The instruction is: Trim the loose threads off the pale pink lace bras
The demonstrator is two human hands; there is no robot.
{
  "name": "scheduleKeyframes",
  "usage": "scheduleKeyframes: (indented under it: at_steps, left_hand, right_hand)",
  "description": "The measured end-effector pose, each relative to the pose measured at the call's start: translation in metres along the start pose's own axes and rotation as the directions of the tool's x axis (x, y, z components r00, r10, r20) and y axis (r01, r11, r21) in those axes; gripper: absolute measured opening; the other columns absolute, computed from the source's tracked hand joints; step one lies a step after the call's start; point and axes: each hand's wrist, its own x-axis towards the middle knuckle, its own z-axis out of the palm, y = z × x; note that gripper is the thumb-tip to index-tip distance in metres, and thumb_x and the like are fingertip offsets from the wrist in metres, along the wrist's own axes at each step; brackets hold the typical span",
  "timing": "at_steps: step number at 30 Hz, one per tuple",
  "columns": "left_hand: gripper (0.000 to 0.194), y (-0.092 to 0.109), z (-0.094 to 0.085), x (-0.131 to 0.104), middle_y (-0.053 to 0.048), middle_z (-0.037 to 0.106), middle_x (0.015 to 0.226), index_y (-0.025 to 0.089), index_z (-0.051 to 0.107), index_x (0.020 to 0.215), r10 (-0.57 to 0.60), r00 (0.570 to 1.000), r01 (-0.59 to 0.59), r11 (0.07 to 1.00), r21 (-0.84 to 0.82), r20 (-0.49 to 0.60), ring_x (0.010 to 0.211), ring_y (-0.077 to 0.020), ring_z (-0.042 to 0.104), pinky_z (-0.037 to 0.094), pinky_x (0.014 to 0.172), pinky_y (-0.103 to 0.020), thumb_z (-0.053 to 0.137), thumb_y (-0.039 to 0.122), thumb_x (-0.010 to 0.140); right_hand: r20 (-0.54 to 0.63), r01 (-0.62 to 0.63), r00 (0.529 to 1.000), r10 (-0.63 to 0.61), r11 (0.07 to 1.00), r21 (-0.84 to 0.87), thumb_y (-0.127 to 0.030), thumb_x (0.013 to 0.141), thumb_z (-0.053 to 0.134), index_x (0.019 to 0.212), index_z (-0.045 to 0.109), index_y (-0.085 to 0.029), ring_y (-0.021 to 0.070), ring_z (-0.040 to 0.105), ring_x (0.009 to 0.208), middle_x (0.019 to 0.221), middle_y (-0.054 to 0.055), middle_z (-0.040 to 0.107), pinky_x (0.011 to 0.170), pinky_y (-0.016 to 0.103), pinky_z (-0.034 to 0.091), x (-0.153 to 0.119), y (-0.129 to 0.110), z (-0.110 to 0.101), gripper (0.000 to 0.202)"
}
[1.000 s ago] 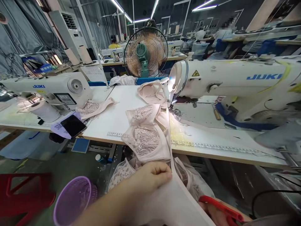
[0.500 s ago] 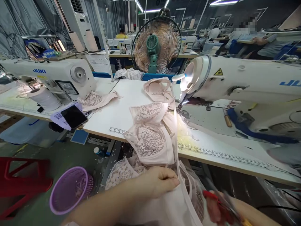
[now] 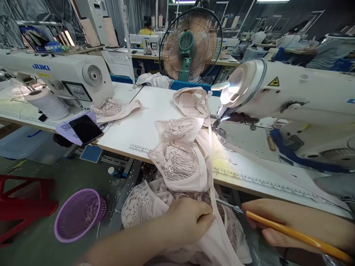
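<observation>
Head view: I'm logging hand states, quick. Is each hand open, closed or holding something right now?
Left hand: closed, pinching pale fabric.
Right hand: closed, holding an orange-handled tool.

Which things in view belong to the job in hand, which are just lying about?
Likely the job:
orange-handled metal tool (right hand)
narrow pale-pink fabric strip
pale-pink lace cups

Likely just around:
black rectangular phone
purple plastic basket
red plastic stool
</observation>
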Motion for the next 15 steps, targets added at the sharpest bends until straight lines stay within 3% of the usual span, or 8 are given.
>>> scheduleKeyframes:
  at_steps: [9,13,15]
  left_hand:
    - [0.029,0.000,-0.005,-0.002,0.004,0.044,0.063,0.021,0.037,0.062,0.019,1.000,-0.019,0.999,0.046,-0.012,0.063,-0.0141,0.042,0.030,0.062,-0.027,0.051,0.027,0.088]
    - [0.030,0.001,-0.005,-0.005,0.002,0.050,0.063,0.021,0.040,0.060,0.049,0.999,-0.050,0.998,0.049,0.009,0.064,-0.0142,0.047,0.035,0.063,-0.026,0.051,0.026,0.088]
    - [0.027,0.003,-0.003,-0.007,0.001,0.057,0.066,0.021,0.047,0.063,0.089,0.995,-0.087,0.994,0.059,-0.041,0.067,-0.0150,0.053,0.039,0.065,-0.025,0.051,0.026,0.089]
  right_hand:
    - [0.037,-0.059,0.998,0.056,0.996,0.073,-0.099,0.073,0.029,0.071,0.045,-0.022,0.0137,0.028,0.057,0.065,-0.004,0.037,0.050,0.029,0.017,0.003,0.006,0.001,0.079]
    - [-0.081,-0.058,0.993,0.083,0.959,0.279,-0.098,0.070,0.043,0.067,0.040,-0.022,0.0123,0.021,0.058,0.065,-0.006,0.029,0.050,0.027,0.017,0.004,0.002,0.012,0.076]
    - [-0.224,0.029,0.973,0.059,0.928,0.371,-0.093,0.070,0.054,0.066,0.043,-0.022,0.0126,0.026,0.058,0.064,-0.006,0.034,0.051,0.027,0.022,0.004,-0.005,0.022,0.072]
